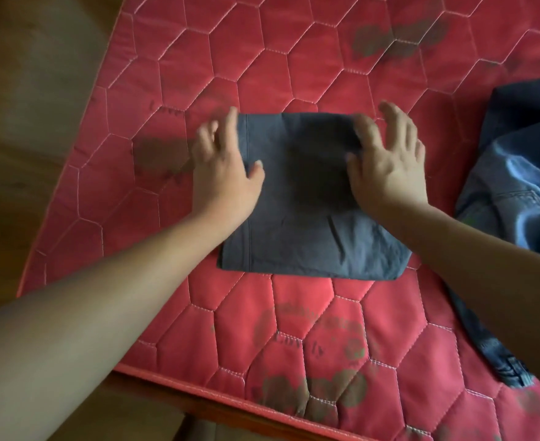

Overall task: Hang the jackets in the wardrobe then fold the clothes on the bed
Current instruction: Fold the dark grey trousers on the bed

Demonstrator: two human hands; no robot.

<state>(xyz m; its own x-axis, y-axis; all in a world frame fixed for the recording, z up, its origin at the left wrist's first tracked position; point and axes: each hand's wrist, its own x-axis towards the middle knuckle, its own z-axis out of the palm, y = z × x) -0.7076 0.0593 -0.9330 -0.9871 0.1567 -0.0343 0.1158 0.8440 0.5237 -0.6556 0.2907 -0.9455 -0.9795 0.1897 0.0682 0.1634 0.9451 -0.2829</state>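
Red quilted mattress (294,58) with hexagon stitching fills most of the view, with faded dark prints at several spots and a brown floor (23,90) along its left side. A crumpled blue denim garment (523,160) lies at the mattress's right edge, just beside the work area; the right forearm crosses over its lower part. The folded dark grey garment (310,224) lies flat mid-mattress as a neat rectangle. Left hand (222,173), motion-blurred, rests at the rectangle's far left edge, thumb on the cloth. Right hand (389,167) rests at the far right corner. Both hands have spread, straight fingers and grasp nothing.
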